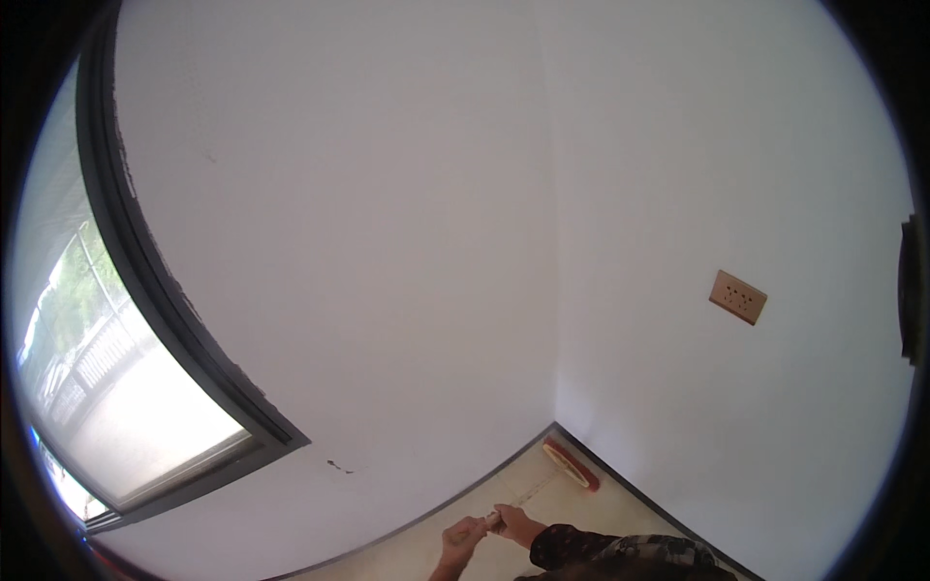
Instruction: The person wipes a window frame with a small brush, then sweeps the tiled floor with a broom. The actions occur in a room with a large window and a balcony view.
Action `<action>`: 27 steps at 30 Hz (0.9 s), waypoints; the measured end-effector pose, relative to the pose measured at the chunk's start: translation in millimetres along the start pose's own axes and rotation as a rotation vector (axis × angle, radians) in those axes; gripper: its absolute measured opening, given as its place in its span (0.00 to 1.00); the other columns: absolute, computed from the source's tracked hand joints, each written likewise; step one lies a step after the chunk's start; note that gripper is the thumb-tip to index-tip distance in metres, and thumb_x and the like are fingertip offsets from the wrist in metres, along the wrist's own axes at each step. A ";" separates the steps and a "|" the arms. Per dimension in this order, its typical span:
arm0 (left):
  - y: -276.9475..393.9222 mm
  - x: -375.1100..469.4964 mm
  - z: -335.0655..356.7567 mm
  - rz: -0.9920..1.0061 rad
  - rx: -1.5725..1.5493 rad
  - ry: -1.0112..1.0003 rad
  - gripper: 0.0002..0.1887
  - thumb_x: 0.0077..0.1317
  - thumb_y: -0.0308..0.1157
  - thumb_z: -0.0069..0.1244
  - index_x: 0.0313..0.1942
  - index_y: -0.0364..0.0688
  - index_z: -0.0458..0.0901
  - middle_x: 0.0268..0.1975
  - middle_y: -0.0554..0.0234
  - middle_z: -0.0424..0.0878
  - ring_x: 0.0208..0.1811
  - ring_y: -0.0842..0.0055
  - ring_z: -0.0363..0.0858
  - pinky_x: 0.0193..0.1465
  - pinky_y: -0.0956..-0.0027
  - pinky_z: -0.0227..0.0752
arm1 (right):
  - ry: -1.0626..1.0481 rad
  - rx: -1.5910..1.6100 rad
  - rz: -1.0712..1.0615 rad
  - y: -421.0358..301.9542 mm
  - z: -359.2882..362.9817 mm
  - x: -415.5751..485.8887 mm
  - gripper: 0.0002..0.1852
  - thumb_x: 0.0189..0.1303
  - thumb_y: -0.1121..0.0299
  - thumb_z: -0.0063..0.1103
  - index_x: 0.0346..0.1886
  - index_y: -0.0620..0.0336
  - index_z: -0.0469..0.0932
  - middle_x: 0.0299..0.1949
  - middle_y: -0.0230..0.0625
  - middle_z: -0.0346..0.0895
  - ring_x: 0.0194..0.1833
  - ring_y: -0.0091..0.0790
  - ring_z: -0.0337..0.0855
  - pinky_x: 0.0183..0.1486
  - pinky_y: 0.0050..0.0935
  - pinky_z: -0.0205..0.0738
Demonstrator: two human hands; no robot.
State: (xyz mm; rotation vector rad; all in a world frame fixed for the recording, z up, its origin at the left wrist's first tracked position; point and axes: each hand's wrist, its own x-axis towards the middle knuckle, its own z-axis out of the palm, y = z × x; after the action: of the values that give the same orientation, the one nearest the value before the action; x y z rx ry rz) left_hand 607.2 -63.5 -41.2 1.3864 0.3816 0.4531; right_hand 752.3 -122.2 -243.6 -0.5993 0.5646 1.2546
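Observation:
Low in the view, a broom (570, 465) with reddish bristles and a pale head rests on the floor near the corner, beside the right-hand wall. Its light handle runs down and left to both hands. My left hand (463, 537) is closed around the handle's end part. Just to the right of it, my right hand (511, 523) grips the same handle nearer the broom head. A dark patterned sleeve covers the right forearm.
Two pale walls meet in a corner behind the broom, with a dark skirting strip (450, 502) along the light floor (407, 545). A dark-framed window (156, 290) is on the left. A socket plate (738, 298) is on the right wall; a dark object (912, 290) shows at the far right edge.

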 end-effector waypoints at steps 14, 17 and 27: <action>105.2 -162.8 -35.2 -0.162 0.408 0.735 0.11 0.62 0.30 0.55 0.25 0.34 0.81 0.23 0.64 0.81 0.23 0.78 0.76 0.29 0.70 0.71 | -0.846 -1.101 0.323 162.3 114.6 -112.1 0.10 0.65 0.58 0.45 0.33 0.53 0.70 0.29 0.26 0.67 0.35 0.27 0.67 0.37 0.27 0.63; 120.4 -160.2 -18.0 0.329 0.622 0.499 0.13 0.55 0.29 0.63 0.22 0.37 0.75 0.22 0.60 0.75 0.22 0.79 0.72 0.27 0.72 0.69 | -1.462 -1.432 -0.337 166.3 116.7 -126.5 0.08 0.53 0.60 0.53 0.31 0.50 0.74 0.31 0.26 0.72 0.39 0.34 0.73 0.42 0.31 0.67; 112.7 -199.8 -54.5 0.156 0.076 0.277 0.11 0.60 0.23 0.53 0.21 0.33 0.70 0.23 0.58 0.73 0.27 0.71 0.71 0.34 0.67 0.66 | -0.108 -0.403 0.403 168.3 56.9 -119.8 0.06 0.62 0.65 0.55 0.32 0.54 0.70 0.28 0.32 0.73 0.31 0.33 0.77 0.37 0.33 0.75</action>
State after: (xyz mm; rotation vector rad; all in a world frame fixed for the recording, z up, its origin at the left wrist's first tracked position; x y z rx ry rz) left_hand 399.2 -107.0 61.0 1.4368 0.5222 0.7703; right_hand 565.9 -132.1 -138.3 -0.7696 0.3500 1.7943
